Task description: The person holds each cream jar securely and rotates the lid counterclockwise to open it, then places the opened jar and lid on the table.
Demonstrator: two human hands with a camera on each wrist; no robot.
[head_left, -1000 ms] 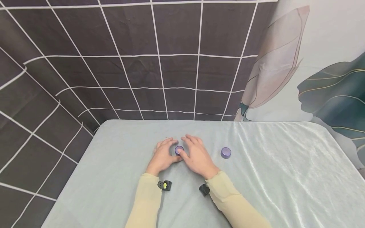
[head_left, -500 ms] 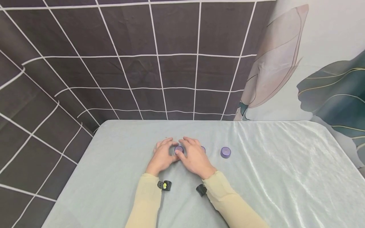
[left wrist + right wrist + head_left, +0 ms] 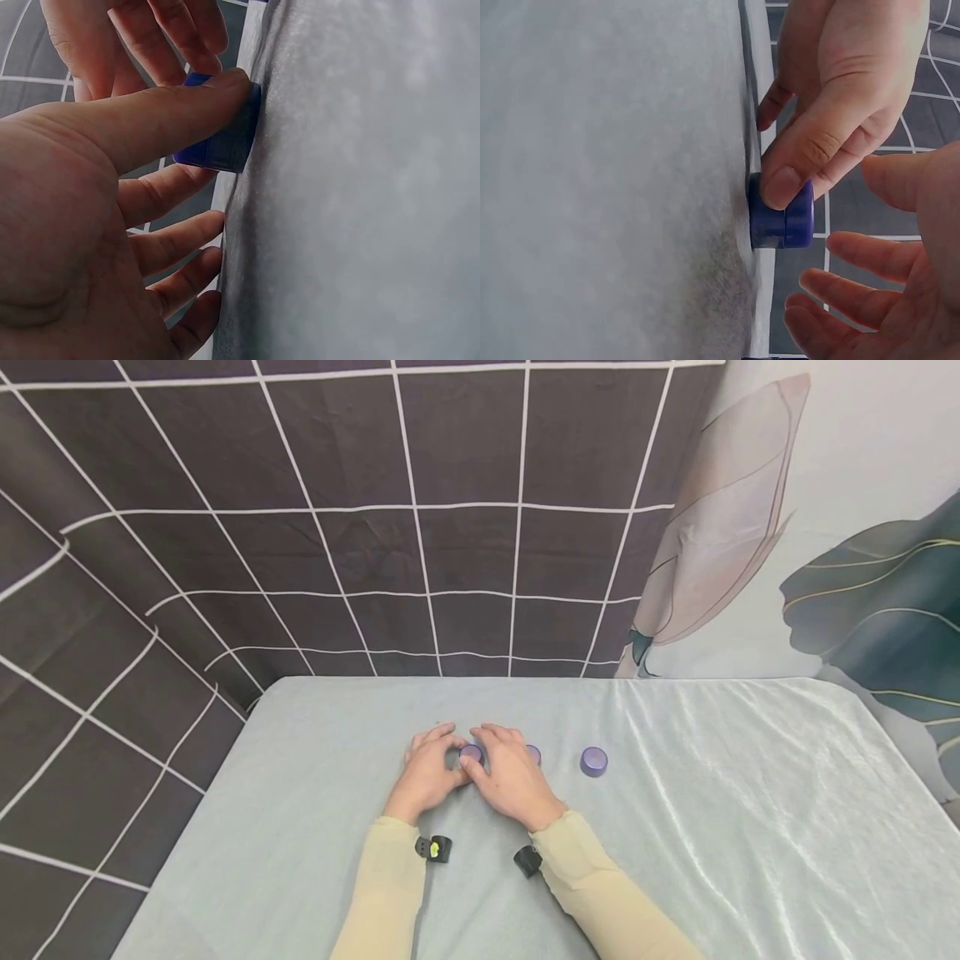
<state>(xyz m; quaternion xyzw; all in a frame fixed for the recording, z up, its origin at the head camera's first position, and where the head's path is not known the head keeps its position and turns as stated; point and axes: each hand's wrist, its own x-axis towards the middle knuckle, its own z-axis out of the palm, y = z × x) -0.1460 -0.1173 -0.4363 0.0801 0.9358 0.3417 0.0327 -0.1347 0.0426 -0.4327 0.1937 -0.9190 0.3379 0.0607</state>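
Between the hands on the cloth stands a small round purple jar [image 3: 471, 752], dark blue in the wrist views. A seam runs around the jar [image 3: 799, 225] in the right wrist view. My left hand [image 3: 429, 774] pinches it low down, thumb [image 3: 214, 94] on the near side and forefinger behind. My right hand [image 3: 513, 777] curves loosely around the right side, its fingers [image 3: 855, 292] spread and apart from the jar in the right wrist view. A second purple round piece [image 3: 535, 753] is partly hidden behind the right hand.
Another purple round piece [image 3: 594, 762], with a paler disc on top, sits farther right. A pale grey-blue velvet cloth [image 3: 712, 827] covers the table. Dark gridded fabric [image 3: 360, 560] hangs behind and at the left, and a leaf-patterned curtain [image 3: 750, 552] at the right.
The right hand has shifted slightly left, and the second purple piece now shows beside it. The left hand and the jar it pinches have stayed in place.
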